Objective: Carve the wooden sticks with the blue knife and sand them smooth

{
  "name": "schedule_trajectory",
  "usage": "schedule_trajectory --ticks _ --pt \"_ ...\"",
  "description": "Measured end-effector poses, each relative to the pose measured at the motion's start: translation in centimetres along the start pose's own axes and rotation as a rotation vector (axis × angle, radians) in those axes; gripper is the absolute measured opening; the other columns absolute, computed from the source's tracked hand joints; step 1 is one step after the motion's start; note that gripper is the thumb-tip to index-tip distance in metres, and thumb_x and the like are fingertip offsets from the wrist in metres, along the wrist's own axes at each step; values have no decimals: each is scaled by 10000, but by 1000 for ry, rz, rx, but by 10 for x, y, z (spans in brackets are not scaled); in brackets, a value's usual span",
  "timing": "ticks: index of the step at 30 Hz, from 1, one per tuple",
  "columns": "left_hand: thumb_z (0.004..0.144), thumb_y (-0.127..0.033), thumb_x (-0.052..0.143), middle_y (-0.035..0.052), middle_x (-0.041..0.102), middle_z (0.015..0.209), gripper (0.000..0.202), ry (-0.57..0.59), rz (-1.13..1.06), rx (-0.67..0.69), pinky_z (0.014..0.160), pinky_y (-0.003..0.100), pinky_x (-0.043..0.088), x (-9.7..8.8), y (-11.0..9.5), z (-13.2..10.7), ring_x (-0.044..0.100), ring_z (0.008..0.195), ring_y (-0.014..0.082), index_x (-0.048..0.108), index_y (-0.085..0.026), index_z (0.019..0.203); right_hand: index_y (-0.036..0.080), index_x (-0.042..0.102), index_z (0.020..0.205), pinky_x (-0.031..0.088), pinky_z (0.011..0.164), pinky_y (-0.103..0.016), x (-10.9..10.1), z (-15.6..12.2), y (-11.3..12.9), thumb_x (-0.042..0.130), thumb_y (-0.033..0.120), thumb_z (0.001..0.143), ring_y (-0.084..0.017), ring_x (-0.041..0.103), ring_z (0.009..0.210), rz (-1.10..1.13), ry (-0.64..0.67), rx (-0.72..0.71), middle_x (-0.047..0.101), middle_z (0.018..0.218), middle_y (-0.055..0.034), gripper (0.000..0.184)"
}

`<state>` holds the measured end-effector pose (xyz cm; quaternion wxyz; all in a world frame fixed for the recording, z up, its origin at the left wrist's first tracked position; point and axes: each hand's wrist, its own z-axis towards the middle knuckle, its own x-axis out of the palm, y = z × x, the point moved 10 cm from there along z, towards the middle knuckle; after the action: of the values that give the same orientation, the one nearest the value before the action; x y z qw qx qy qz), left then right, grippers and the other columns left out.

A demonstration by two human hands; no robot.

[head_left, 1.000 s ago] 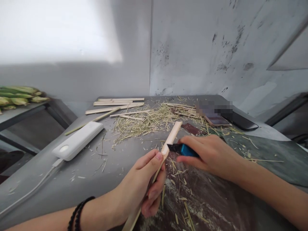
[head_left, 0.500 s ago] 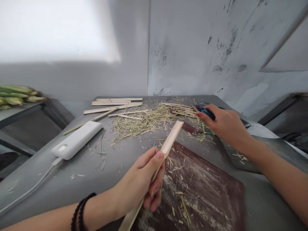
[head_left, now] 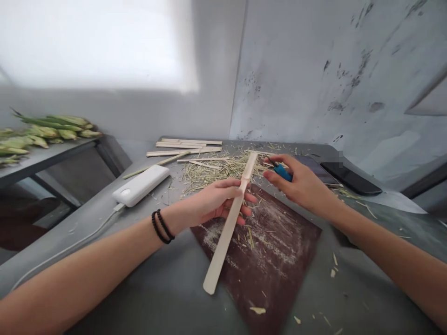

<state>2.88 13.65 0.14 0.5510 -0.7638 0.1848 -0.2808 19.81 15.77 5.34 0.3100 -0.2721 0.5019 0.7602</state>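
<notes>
My left hand [head_left: 209, 202] grips a pale bamboo strip [head_left: 223, 246] near its middle, thumb on top and fingers beneath. The strip slants over the brown board [head_left: 279, 242], its rounded lower end toward me; a notch and a raised node show just above my thumb. Right of the strip's upper end, my right hand [head_left: 307, 188] is closed around a small blue-handled knife [head_left: 283, 172]. Its thin dark tip points up and left, apart from the strip. My palm hides part of the handle.
Bamboo shavings [head_left: 199, 176] are heaped behind the board, with more strips [head_left: 185, 152] at the far left. A white power bank [head_left: 143, 185] with a cable lies left. Dark phones [head_left: 351, 178] lie right. Green corn ears [head_left: 52, 130] sit on a side table.
The strip has been turned and raised, so its rounded lower end now shows. My right hand has brought the knife left, closer to the strip. The view has swung left.
</notes>
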Motion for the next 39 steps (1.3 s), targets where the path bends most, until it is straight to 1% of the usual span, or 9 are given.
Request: schedule_trajectory --ticks 10,16,20,24,28,31,34,36,39 --pt "944 -377 651 56 677 1131 273 129 221 -15 724 319 618 19 7 -19 676 796 133 577 -237 1166 255 579 1335 377 417 -265 15 12 -4 627 528 897 -97 391 440 464 9 139 545 690 41 518" --pt "957 -495 595 44 697 925 292 112 588 -36 528 257 544 -14 -2 -33 631 624 128 587 -205 984 230 512 1393 384 442 -305 -34 4 -42 530 551 939 -119 367 448 273 -192 132 589 744 6 556" --pt "986 -450 546 33 713 865 279 -10 924 102 485 228 430 -36 -40 -40 548 519 96 638 -202 900 236 652 1244 470 633 -364 -64 -13 -25 643 573 875 -229 599 691 18 -303 30 680 888 -69 500" --pt "976 -368 579 10 726 826 208 -62 1169 246 533 228 372 -28 -77 -46 564 539 95 745 -249 1011 294 687 1191 462 698 -321 -28 -24 35 614 505 931 -249 683 927 -352 -32 -326 710 1230 -56 343" --pt "971 -410 595 -6 727 720 262 -135 1383 342 510 209 400 -22 -114 -56 610 528 116 775 -292 1120 289 707 1066 378 593 -291 -1 -26 46 586 378 957 -208 678 752 -489 194 -421 765 935 -14 187" --pt "920 -454 684 39 758 863 367 -285 1200 453 514 211 485 -36 -147 -69 651 567 127 730 -271 1235 270 695 965 369 556 -285 -10 -19 40 571 416 962 -181 635 644 -423 214 -369 727 791 0 191" --pt "946 -446 661 113 723 1119 454 -422 777 545 579 248 575 -56 -160 -77 693 720 151 626 -236 1347 255 660 942 403 494 -277 -17 -13 31 534 541 977 -141 561 536 -52 297 -187 713 789 -5 315" --pt "964 -459 634 128 696 1173 397 -392 605 493 615 264 606 -54 -141 -67 699 804 166 631 -218 1281 245 634 939 397 442 -273 -12 -13 32 552 589 957 -127 511 495 251 362 -57 710 803 -19 354" --pt "964 -467 629 134 671 1170 378 -144 520 302 620 305 639 -17 -90 -41 698 900 214 629 -210 1242 230 594 866 359 417 -251 4 -17 47 608 596 930 -100 431 453 489 398 7 594 638 21 372"
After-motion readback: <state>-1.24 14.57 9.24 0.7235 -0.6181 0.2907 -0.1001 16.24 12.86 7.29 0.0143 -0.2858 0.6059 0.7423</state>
